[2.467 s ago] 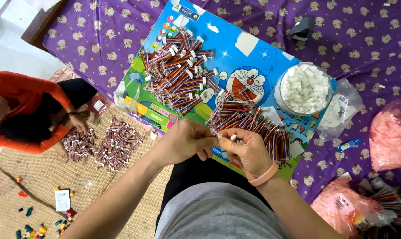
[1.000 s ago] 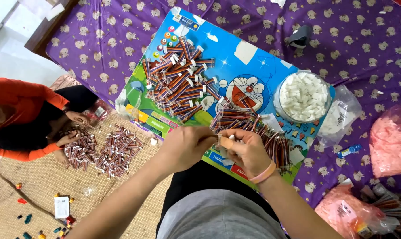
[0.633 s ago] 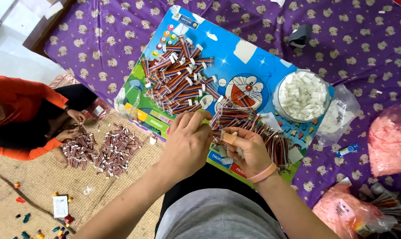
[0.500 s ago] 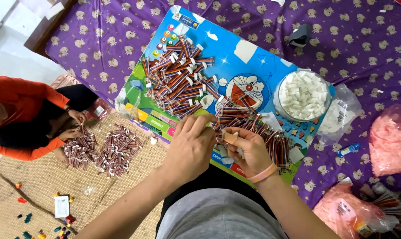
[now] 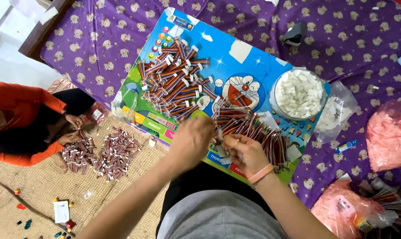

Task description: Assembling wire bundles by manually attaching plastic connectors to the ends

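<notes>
My left hand [image 5: 192,140] and my right hand [image 5: 244,152], which wears a pink wristband, meet over the near edge of a colourful cartoon board [image 5: 249,53]. They pinch one short striped cable piece [image 5: 219,134] with a white end between them; motion blur hides the exact grip. Just beyond my right hand lies a loose heap of striped cable pieces [image 5: 258,130]. A larger heap with white plugs [image 5: 176,86] sits at the board's left. A round clear bowl [image 5: 274,98] of white plugs stands at the board's right.
Another person in an orange top [image 5: 19,115] sits at the left on a woven mat, hands at two small cable heaps [image 5: 114,152]. Pink plastic bags [image 5: 390,137] lie at the right on the purple patterned sheet [image 5: 99,48]. Small toy bits [image 5: 61,212] litter the mat.
My hands have stayed over the board's near edge, working the cable piece; they have drawn slightly apart. The person at the left keeps handling the heaps on the mat.
</notes>
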